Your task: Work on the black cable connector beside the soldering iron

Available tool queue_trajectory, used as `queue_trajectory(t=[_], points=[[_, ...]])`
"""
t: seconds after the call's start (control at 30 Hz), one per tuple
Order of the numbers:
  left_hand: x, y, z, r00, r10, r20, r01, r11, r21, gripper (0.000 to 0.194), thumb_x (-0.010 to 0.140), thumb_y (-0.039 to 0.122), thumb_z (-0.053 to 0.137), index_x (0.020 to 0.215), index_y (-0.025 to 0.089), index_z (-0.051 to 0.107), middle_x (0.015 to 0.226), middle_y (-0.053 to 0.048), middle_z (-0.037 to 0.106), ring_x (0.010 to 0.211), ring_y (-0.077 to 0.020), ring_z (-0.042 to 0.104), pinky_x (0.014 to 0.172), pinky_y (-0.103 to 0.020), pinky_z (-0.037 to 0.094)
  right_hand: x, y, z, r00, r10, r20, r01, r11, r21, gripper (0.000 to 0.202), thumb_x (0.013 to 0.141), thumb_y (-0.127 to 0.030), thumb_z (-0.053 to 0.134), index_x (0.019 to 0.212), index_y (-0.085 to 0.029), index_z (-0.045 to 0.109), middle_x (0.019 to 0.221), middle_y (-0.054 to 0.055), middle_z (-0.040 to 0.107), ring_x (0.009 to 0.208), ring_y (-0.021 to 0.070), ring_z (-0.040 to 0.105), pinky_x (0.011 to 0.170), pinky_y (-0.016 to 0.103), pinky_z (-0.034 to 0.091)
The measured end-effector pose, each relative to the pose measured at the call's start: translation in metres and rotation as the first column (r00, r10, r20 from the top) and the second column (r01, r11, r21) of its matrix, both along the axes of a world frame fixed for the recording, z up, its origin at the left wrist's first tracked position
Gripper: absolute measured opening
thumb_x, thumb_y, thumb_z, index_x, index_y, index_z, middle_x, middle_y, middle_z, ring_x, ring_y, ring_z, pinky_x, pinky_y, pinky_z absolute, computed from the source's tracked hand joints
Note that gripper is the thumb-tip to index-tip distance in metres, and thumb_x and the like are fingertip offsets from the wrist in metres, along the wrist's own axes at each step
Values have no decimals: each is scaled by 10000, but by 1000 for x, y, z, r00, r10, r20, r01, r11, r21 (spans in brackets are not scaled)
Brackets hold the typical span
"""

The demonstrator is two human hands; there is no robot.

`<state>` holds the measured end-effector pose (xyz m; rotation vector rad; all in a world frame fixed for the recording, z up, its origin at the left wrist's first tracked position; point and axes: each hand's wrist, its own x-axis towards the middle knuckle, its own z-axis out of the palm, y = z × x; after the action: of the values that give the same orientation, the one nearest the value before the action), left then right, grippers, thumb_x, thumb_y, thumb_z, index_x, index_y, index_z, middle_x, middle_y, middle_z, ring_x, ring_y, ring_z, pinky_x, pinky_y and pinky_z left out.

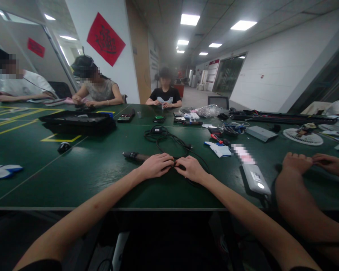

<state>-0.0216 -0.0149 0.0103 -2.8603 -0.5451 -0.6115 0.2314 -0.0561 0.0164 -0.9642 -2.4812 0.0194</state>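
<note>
A dark electric screwdriver lies on the green table with its bit end pointing left. My left hand is closed around its rear part, fingers wrapped over the body. My right hand meets it fingertip to fingertip, pinching the cord end at the back of the screwdriver; the exact joint is hidden by the fingers. Beyond my hands a black power cord runs in loose loops, with a black adapter box and a plug among them.
A black tray stands far left, a small black object before it. Blue-and-white gloves, a red-handled tool and a grey-white device lie right. A co-worker's hands rest beyond; several people sit around the table.
</note>
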Motion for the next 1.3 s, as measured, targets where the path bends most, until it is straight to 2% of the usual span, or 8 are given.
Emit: queue_trajectory(t=[0.17,0.3,0.47,0.63,0.8,0.93,1.13,1.3], points=[[-1,1,-1,999,38,27,-38,999,1,245,1021,399,544,1171,225,629,1306,-89,617,1211,-242,584,1015,-391,525,0,1,-1,1000,-3,-3,3,1000,7,51,969,-211,654,1020,-218,655,1053,50,741,962,203,683,881,336,439],[-1,1,-1,1000,-1,-3,1,1000,1,244,1023,347,530,1220,235,619,1326,-82,612,1230,-231,577,1033,-374,513,-1,1,-1,1000,-1,0,1,1000,7,52,969,-213,658,1021,-217,652,1051,43,740,962,199,683,881,333,435],[0,0,-1,998,41,38,-41,999,3,236,1025,387,540,1164,220,628,1292,-84,628,1204,-235,587,1026,-381,515,-1,2,-3,1000,-4,-7,4,1000,5,43,968,-209,658,1011,-216,656,1050,46,741,966,198,680,889,329,434],[0,1,-1,1000,-2,2,2,1000,7,228,1023,313,523,1217,240,618,1312,-72,623,1227,-226,584,1027,-364,512,-1,2,-3,1000,4,-12,-4,1000,9,50,962,-205,664,1009,-218,659,1039,44,743,953,198,684,889,329,434],[0,1,-2,999,32,19,-32,999,2,244,1034,388,529,1188,222,619,1291,-82,632,1192,-231,601,1012,-369,520,-1,2,-2,1000,1,-12,-1,1000,15,49,958,-204,666,1005,-217,666,1036,50,744,949,201,685,866,325,435],[-1,2,-2,1000,-15,-18,15,1000,3,251,1037,348,513,1241,237,609,1310,-73,625,1203,-221,597,1018,-358,513,0,2,-2,1000,9,-15,-9,1000,11,66,956,-200,670,1021,-212,663,1034,49,745,947,198,686,867,324,432],[-1,3,-3,999,25,20,-25,1000,3,257,1029,390,538,1205,221,619,1292,-88,627,1189,-232,601,1012,-373,520,0,2,-2,1000,2,-21,-2,1000,12,46,965,-207,662,1012,-211,660,1030,49,743,939,197,679,872,327,428],[0,2,-1,1000,-21,-14,21,1000,3,231,1024,317,520,1217,235,617,1324,-76,613,1234,-226,577,1024,-362,515,0,2,-3,1000,4,-15,-4,1000,9,49,961,-204,665,1008,-211,652,1036,48,742,946,198,678,877,328,429]])
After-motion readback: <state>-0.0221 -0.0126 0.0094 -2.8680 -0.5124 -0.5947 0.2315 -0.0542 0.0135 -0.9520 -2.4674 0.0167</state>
